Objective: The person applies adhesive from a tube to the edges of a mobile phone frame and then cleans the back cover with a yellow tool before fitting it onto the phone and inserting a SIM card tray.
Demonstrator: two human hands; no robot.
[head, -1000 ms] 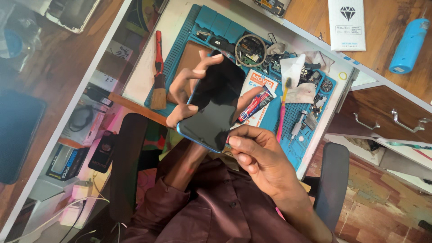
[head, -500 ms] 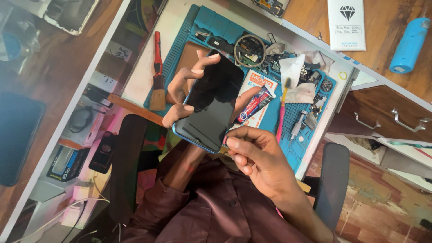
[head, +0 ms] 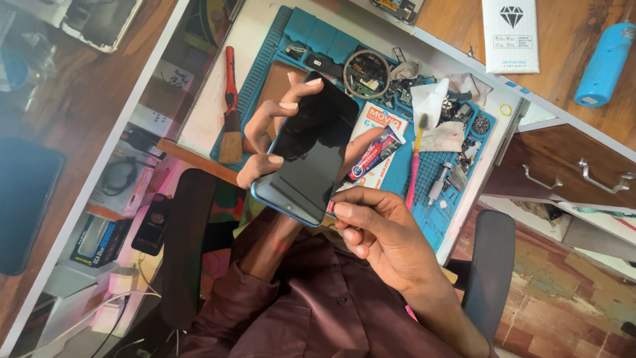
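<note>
Above the blue repair mat, at chest height, the smartphone sits in the left hand: fingers curl round its left edge, thumb props the right edge, so that hand is grasping the phone, dark screen up. The right hand pinches the lower right corner between thumb and forefinger, also gripping the phone.

Change vs half a sec ago: then the dark front panel looked lifted/offset from the blue frame, w/ a paler layer showing at the bottom. Now the screen lies flush, only a thin blue rim showing. The right hand has slid in to the corner. My read: panel is being seated back into the frame, and the corner pinch presses it home, though I can't tell if it's fully sealed.

Just behind the phone lies a red-and-blue glue tube on a printed card. Beside it, a pink toothbrush, crumpled tissue, small metal parts. A red-handled brush rests on the mat's left edge. Farther off: white box, blue bottle on the wood desk.
</note>
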